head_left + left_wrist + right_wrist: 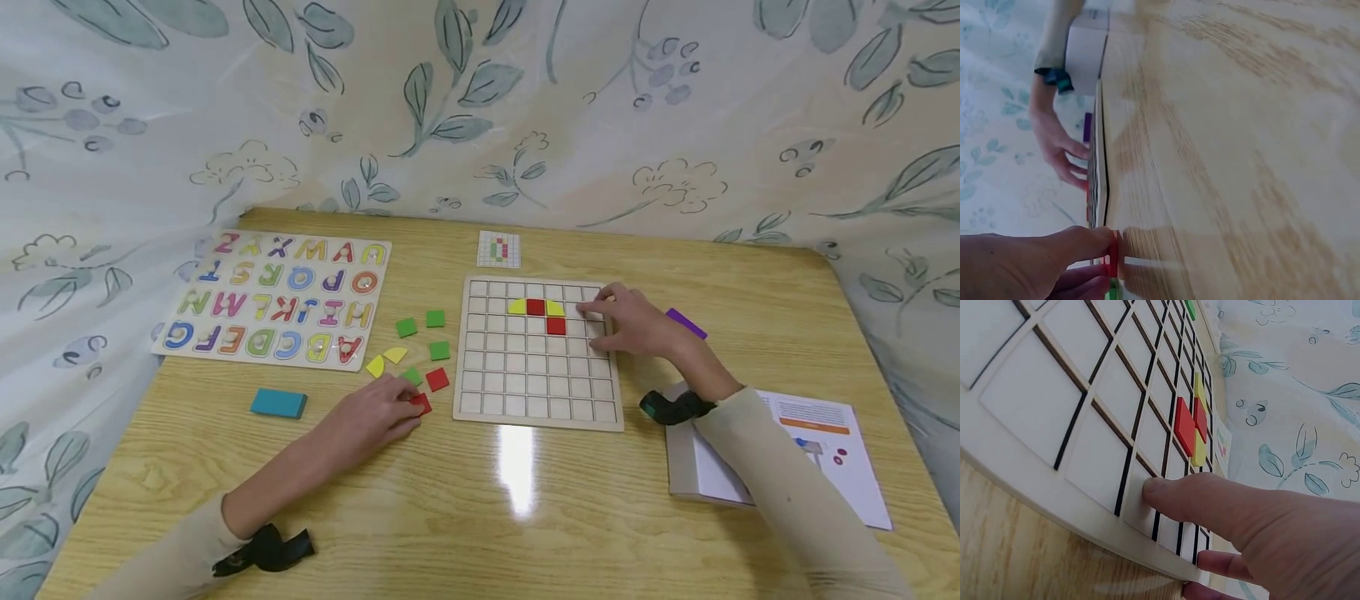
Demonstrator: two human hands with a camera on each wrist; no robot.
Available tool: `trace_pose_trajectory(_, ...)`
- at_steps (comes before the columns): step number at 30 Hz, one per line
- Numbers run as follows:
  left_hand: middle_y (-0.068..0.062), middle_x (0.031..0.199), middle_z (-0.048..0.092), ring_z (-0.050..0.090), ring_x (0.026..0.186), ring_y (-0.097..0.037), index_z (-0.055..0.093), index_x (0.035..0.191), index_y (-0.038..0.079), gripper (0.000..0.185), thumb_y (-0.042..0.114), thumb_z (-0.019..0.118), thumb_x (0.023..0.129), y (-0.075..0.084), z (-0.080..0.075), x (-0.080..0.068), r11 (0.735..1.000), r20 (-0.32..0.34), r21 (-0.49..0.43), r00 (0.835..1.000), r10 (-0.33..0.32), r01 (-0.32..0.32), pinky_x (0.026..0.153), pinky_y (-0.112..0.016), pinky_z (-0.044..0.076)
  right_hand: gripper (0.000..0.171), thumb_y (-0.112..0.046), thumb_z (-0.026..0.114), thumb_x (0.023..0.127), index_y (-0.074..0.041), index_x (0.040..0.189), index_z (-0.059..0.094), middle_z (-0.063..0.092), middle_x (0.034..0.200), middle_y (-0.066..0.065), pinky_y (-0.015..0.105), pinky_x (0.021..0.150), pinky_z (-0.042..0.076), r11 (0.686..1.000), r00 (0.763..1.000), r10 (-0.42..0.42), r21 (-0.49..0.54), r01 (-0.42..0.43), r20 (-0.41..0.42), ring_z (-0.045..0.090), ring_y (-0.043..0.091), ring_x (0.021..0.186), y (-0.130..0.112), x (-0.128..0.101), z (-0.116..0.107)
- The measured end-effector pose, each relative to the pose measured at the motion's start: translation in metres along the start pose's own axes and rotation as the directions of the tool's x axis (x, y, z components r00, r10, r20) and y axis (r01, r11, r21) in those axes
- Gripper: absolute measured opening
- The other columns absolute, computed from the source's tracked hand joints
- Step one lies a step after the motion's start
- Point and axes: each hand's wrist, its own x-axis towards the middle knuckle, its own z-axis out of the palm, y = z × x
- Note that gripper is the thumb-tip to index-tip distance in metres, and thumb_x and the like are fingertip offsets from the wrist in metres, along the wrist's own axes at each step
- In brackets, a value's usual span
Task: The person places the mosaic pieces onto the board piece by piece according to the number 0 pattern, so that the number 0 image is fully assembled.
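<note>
A wooden grid board (536,392) lies mid-table. Its second row holds a yellow quarter, a red square (535,307) and another yellow quarter, with one more red square (556,326) just below. My right hand (600,321) rests flat on the board's right columns, fingers straight, and one fingertip (1163,490) presses an empty cell. Left of the board's near corner, my left hand (401,408) pinches a red square tile (423,404) that lies on the table. The left wrist view shows that tile (1112,255) between thumb and fingers beside the board's edge (1099,181).
Loose green tiles (435,317), a red tile (437,379) and yellow quarters (384,360) lie left of the board. A blue block (278,403) and an alphabet puzzle (277,298) sit further left. Behind the board is a pattern card (498,249). A purple block (686,322) and a booklet (817,454) lie at right.
</note>
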Motion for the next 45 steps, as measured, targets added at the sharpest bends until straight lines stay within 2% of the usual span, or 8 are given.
trace_pose_trajectory(10, -0.001, 0.094, 0.069, 0.065, 0.087, -0.015, 0.073, 0.091, 0.011, 0.014, 0.013, 0.078, 0.078, 0.004, 0.007, 0.005, 0.992, -0.163, 0.103, 0.983, 0.087, -0.071, 0.073, -0.028, 0.057, 0.061, -0.02, 0.073, 0.085, -0.009, 0.141, 0.051, 0.041, 0.135, 0.025, 0.052, 0.087, 0.044, 1.0, 1.0, -0.016, -0.016, 0.016, 0.008, 0.039, 0.042, 0.117, 0.0, 0.005, 0.001)
trace_pose_trajectory(12, -0.001, 0.095, 0.069, 0.066, 0.088, -0.014, 0.072, 0.093, 0.011, 0.017, 0.012, 0.079, 0.077, 0.007, 0.003, 0.015, 0.993, -0.193, 0.071, 0.975, 0.109, -0.097, 0.074, -0.027, 0.057, 0.061, -0.02, 0.073, 0.085, -0.008, 0.141, 0.051, 0.041, 0.135, 0.026, 0.053, 0.088, 0.044, 1.0, 1.0, -0.019, -0.014, 0.019, 0.007, 0.039, 0.043, 0.117, 0.0, 0.004, 0.0)
trace_pose_trajectory(15, -0.001, 0.098, 0.07, 0.067, 0.091, -0.014, 0.072, 0.095, 0.01, 0.018, 0.011, 0.078, 0.079, 0.015, 0.001, 0.045, 0.984, -0.208, 0.006, 0.962, 0.176, -0.179, 0.078, -0.026, 0.057, 0.061, -0.019, 0.073, 0.085, -0.008, 0.141, 0.051, 0.041, 0.135, 0.025, 0.053, 0.088, 0.044, 1.0, 1.0, -0.005, -0.012, 0.005, 0.007, 0.038, 0.043, 0.118, 0.002, 0.002, -0.001)
trace_pose_trajectory(20, -0.001, 0.104, 0.07, 0.066, 0.098, -0.013, 0.072, 0.1, 0.009, 0.014, 0.014, 0.071, 0.087, 0.037, 0.009, 0.11, 0.959, -0.112, 0.013, 0.952, 0.284, -0.284, 0.084, -0.023, 0.055, 0.061, -0.019, 0.074, 0.085, -0.009, 0.141, 0.051, 0.042, 0.134, 0.025, 0.053, 0.088, 0.044, 1.0, 1.0, 0.004, -0.01, -0.004, -0.002, 0.038, 0.042, 0.118, 0.006, -0.003, -0.003)
trace_pose_trajectory(24, -0.001, 0.108, 0.071, 0.065, 0.1, -0.015, 0.071, 0.103, 0.011, 0.015, 0.018, 0.063, 0.093, 0.051, 0.019, 0.151, 0.953, 0.02, 0.111, 0.959, 0.282, -0.283, 0.085, -0.023, 0.055, 0.061, -0.021, 0.074, 0.085, -0.01, 0.14, 0.052, 0.043, 0.133, 0.023, 0.049, 0.085, 0.044, 1.0, 1.0, -0.01, -0.002, 0.01, -0.011, 0.039, 0.04, 0.115, 0.007, -0.002, -0.001)
trace_pose_trajectory(27, -0.001, 0.108, 0.071, 0.063, 0.097, -0.016, 0.071, 0.106, 0.011, 0.019, 0.021, 0.059, 0.095, 0.055, 0.028, 0.17, 0.945, 0.099, 0.162, 0.958, 0.271, -0.284, 0.082, -0.022, 0.055, 0.061, -0.021, 0.075, 0.084, -0.011, 0.14, 0.053, 0.045, 0.131, 0.022, 0.047, 0.084, 0.044, 1.0, 1.0, -0.018, -0.007, 0.018, -0.018, 0.04, 0.039, 0.114, 0.007, 0.0, 0.001)
trace_pose_trajectory(33, -0.001, 0.103, 0.072, 0.062, 0.089, -0.015, 0.073, 0.104, 0.01, 0.021, 0.022, 0.058, 0.096, 0.055, 0.04, 0.185, 0.958, 0.148, 0.132, 0.96, 0.236, -0.256, 0.079, -0.021, 0.054, 0.061, -0.019, 0.075, 0.083, -0.01, 0.139, 0.053, 0.046, 0.13, 0.022, 0.049, 0.085, 0.045, 0.999, 0.999, -0.034, -0.025, 0.034, -0.023, 0.041, 0.04, 0.113, 0.006, 0.002, 0.001)
trace_pose_trajectory(45, -0.002, 0.091, 0.072, 0.06, 0.074, -0.012, 0.073, 0.096, 0.007, 0.021, 0.019, 0.055, 0.097, 0.054, 0.04, 0.191, 0.964, 0.155, 0.116, 0.963, 0.219, -0.238, 0.072, -0.02, 0.052, 0.061, -0.019, 0.076, 0.083, -0.01, 0.139, 0.054, 0.046, 0.13, 0.022, 0.047, 0.084, 0.044, 0.999, 0.999, -0.031, -0.016, 0.03, -0.031, 0.041, 0.039, 0.113, 0.006, 0.002, 0.003)
